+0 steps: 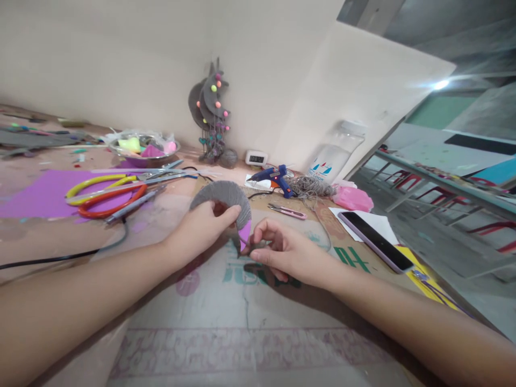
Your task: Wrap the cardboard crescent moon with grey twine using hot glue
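A crescent shape [226,194] wrapped in grey yarn is held up over the cardboard [193,333]. Its lower right tip is bare purple [244,235]. My left hand [205,223] grips the crescent, thumb on its front and fingers behind. Just right of the purple tip is my right hand [282,250], its fingers curled and thumb brought toward them. Grey yarn seems to run at its fingertips, but what they pinch is too small to make out. A tangle of grey yarn [312,187] lies behind, with a strand trailing toward the right hand.
Scissors [108,196] lie on a purple sheet [36,193] at left, near a metal bowl [173,153]. Behind are a hanging moon ornament [209,102], a clock [256,158], a blue glue gun [274,177], thread snips [287,211] and a jar [336,153]. A phone [377,242] lies right.
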A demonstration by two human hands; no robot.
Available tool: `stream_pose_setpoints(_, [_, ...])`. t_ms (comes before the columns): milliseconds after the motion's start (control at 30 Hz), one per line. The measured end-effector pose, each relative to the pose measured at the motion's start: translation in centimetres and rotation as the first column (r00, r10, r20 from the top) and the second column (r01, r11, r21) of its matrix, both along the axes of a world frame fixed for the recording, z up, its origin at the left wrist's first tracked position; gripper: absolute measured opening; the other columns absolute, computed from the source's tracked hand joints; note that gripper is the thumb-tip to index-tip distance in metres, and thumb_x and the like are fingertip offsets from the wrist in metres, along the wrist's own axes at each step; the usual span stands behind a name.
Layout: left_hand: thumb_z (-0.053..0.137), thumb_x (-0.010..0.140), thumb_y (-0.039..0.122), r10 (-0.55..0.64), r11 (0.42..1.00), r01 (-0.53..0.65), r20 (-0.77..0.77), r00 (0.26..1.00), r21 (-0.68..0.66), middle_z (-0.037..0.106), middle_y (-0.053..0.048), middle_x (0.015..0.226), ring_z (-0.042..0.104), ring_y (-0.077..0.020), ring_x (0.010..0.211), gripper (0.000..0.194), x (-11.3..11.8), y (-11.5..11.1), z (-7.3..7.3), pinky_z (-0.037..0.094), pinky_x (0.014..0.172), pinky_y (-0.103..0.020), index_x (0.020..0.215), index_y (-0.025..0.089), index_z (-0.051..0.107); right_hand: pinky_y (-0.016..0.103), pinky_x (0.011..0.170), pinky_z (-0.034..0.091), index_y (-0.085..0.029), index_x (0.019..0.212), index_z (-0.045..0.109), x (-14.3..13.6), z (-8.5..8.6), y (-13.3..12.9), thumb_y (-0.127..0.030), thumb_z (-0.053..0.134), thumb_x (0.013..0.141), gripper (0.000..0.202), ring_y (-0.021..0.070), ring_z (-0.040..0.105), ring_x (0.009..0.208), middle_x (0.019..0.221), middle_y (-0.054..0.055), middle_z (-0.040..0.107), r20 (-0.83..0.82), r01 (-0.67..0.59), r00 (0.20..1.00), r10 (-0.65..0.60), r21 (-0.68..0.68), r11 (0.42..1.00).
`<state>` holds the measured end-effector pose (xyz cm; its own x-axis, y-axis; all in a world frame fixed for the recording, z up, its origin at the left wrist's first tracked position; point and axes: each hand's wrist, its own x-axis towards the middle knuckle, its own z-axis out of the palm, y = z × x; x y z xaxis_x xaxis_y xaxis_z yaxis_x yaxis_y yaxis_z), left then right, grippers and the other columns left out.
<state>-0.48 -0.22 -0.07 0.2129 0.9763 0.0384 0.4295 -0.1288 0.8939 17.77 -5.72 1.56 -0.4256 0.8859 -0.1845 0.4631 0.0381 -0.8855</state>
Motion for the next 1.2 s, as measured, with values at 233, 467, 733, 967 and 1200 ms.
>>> stream_pose_setpoints(233, [0.048, 0.076, 0.051, -0.016, 1.000, 0.016, -0.010, 1.000, 0.012, 0.071, -0.006, 0.077, 0.063, -0.0237, 0.076, 0.037, -0.1, -0.2, -0.2, 0.043, 0.070, -0.031, 0.075, 0.017, 0.064, 0.026, 0.062, 0.044, -0.022, 0.102, 0.054, 1.0, -0.4, 0.2, -0.033, 0.054, 0.086, 0.020, 0.0137, 0.055, 0.069, 0.078, 0.001, 0.059, 0.381, -0.149, 0.917, -0.116, 0.598, 0.787])
stream_pose_setpoints(467, [0.046, 0.077, 0.051, -0.068, 0.996, 0.075, -0.107, 0.992, 0.056, 0.071, -0.006, 0.081, 0.062, -0.0236, 0.078, 0.038, 0.0, -0.5, 0.1, 0.042, 0.070, -0.031, 0.075, 0.019, 0.065, 0.025, 0.064, 0.041, -0.020, 0.089, 0.062, 0.6, -0.4, 1.0, -0.032, 0.047, 0.091, 0.019, 0.0125, 0.055, 0.068, 0.078, 0.002, 0.065, 0.429, -0.260, 0.891, -0.150, 0.752, 0.606])
stream_pose_setpoints(733, [0.047, 0.077, 0.052, -0.086, 0.995, 0.090, -0.112, 0.990, 0.032, 0.069, -0.006, 0.075, 0.061, -0.0245, 0.076, 0.037, 0.2, -0.8, 0.4, 0.042, 0.071, -0.031, 0.069, 0.020, 0.064, 0.023, 0.057, 0.037, -0.020, 0.087, 0.062, 0.9, -0.7, 1.4, -0.035, 0.049, 0.089, 0.019, 0.0097, 0.049, 0.058, 0.071, 0.000, 0.062, 0.315, -0.095, 0.931, -0.185, 0.699, 0.709])
stream_pose_setpoints(967, [0.052, 0.076, 0.044, -0.034, 0.999, 0.034, 0.012, 0.999, -0.009, 0.064, -0.002, 0.059, 0.059, -0.0192, 0.061, 0.032, 0.2, -0.6, 0.9, 0.043, 0.061, -0.027, 0.056, 0.020, 0.061, 0.023, 0.058, 0.038, -0.021, 0.090, 0.063, 1.9, -0.8, 0.8, -0.034, 0.048, 0.089, 0.020, 0.0100, 0.049, 0.060, 0.073, 0.000, 0.062, 0.339, -0.154, 0.936, -0.094, 0.634, 0.758])
stream_pose_setpoints(1200, [0.056, 0.074, 0.040, -0.056, 0.997, 0.062, 0.100, 0.993, -0.055, 0.067, -0.003, 0.063, 0.062, -0.0193, 0.065, 0.025, 0.4, -0.9, 1.1, 0.046, 0.062, -0.026, 0.062, 0.019, 0.063, 0.022, 0.055, 0.038, -0.019, 0.083, 0.062, 2.0, -1.2, 1.9, -0.030, 0.051, 0.086, 0.016, 0.0100, 0.049, 0.060, 0.069, -0.001, 0.059, 0.264, -0.015, 0.948, -0.180, 0.599, 0.801])
